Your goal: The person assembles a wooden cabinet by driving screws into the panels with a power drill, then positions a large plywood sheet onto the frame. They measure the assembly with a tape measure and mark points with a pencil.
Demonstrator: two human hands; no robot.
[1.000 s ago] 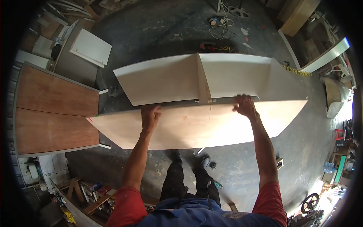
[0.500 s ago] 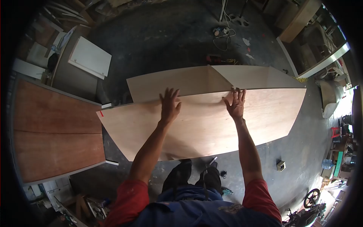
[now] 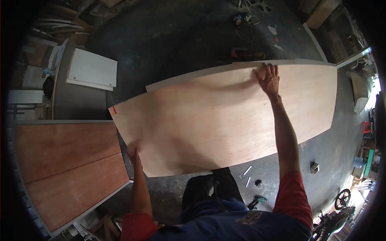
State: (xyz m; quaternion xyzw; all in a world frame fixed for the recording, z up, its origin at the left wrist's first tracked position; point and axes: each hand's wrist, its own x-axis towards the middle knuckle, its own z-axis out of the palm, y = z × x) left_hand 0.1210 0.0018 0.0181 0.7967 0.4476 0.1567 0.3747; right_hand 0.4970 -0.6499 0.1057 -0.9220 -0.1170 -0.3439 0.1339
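Observation:
A large pale plywood panel with a red mark near its far left corner spans the view in front of my body. My left hand is closed on the panel's left edge, thumb on the top face, its other fingers partly hidden. On the far edge lies my right hand, fingers stretched out over the surface and holding nothing. Behind that edge a thin strip of the cabinet-like box under the panel shows.
A reddish-brown board stands at the left, beyond it a white panel. A green power drill and white strips lie on the floor near my feet. Cables and a red tool are farther off.
My left hand has gone from the far edge to the panel's left edge. My right hand has slid right and away. The panel now covers more of the box behind it.

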